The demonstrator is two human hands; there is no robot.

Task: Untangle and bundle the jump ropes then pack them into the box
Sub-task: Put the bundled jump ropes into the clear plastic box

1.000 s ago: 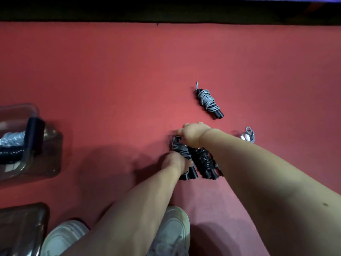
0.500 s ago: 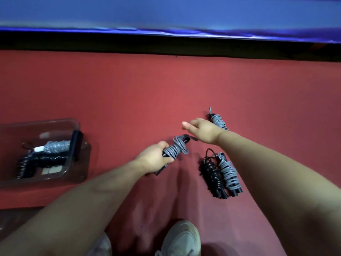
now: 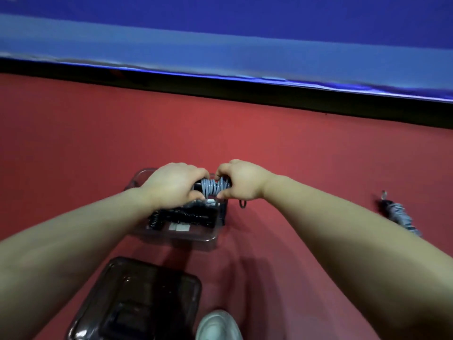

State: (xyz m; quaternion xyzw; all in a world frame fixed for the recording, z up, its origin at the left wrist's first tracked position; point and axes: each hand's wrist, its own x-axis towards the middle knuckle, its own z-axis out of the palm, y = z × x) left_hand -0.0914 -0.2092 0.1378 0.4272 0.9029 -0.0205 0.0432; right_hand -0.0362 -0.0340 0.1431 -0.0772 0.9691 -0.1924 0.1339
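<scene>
Broadly, a red floor (image 3: 294, 148) fills most of the view, bounded at the far side by a black strip (image 3: 220, 87) and a blue padded wall (image 3: 220, 33) above it. The person's two bare forearms reach in from the lower corners and meet near the middle. The left forearm crosses the box's near left corner and hides it.

A dark, see-through lid (image 3: 137, 298) lies flat on the floor nearest the person, just beside a pale shoe (image 3: 217, 325). Beyond the lid sits the clear box (image 3: 176, 238), open-topped. A black coiled rope (image 3: 191, 215) lies inside it along the bottom, and the hands cover the box's far side.

Well off to the right, a second grey bundle (image 3: 398, 215) lies on the floor, blurred. A small dark loop (image 3: 242, 204) shows just outside the box's right wall; what it belongs to is unclear.

The left hand (image 3: 171, 184) is curled round one end of the grey jump rope bundle (image 3: 212, 188), fingers over the top and thumb beneath. The right hand (image 3: 244, 180) pinches the other end the same way. The bundle hangs level between them, above the box's far half, with its grey coils wound tight round black handles. Whether it touches the rope below cannot be told.
</scene>
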